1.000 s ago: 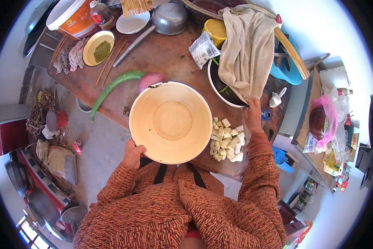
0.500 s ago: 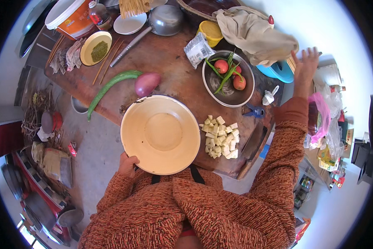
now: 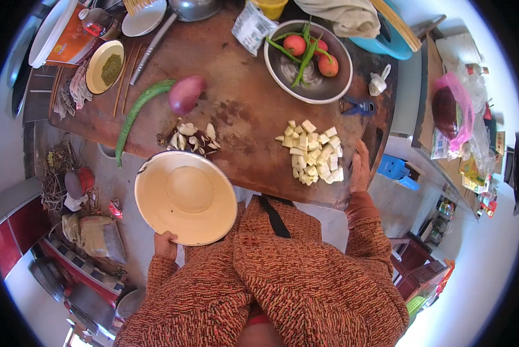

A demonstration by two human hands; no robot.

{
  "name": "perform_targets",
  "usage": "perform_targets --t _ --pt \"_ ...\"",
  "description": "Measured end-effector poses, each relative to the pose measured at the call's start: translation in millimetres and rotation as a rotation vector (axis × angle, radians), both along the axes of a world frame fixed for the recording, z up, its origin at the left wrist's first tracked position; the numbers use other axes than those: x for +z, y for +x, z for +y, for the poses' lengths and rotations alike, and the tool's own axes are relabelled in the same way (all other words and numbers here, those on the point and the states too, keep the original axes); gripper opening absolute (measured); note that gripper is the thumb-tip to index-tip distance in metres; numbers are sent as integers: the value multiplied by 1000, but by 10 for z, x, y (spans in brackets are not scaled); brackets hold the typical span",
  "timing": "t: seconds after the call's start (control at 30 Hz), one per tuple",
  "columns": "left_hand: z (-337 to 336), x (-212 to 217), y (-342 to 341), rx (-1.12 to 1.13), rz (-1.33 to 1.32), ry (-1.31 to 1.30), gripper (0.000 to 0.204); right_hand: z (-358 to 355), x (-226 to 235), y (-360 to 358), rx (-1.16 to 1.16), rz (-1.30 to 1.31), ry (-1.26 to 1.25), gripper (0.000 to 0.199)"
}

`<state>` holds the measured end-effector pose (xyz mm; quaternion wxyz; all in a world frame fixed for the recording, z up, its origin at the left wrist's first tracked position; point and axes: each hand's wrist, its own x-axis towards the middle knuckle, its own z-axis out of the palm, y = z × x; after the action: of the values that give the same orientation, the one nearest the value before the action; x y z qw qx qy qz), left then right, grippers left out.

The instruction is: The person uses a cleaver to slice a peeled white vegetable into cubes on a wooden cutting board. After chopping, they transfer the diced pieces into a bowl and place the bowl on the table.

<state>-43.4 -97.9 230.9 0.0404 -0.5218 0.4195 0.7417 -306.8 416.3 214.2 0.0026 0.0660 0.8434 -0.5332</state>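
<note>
Here, head view: left hand [image 3: 166, 245] has its grip closed on the near rim of a cream bowl [image 3: 185, 196] held off the worktop [image 3: 242, 110] edge; right hand [image 3: 360, 168] lies flat, unclenched, beside the white cubes [image 3: 312, 153]. Risk: one-handed bowl could tip; cubes sit near the edge.

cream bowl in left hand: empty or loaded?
Empty. The cream bowl, held at its rim by the left hand, shows only bare interior; the diced pieces lie on the table.
</note>
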Motion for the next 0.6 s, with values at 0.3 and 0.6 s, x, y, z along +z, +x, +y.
perform_targets --t 0.3,0.6 --pt "4 -298 1378 150 -292 122 69 29 -518 667 19 86 80 56" --pt "108 -1143 948 -46 -442 188 41 -260 -666 498 -89 226 128 61"
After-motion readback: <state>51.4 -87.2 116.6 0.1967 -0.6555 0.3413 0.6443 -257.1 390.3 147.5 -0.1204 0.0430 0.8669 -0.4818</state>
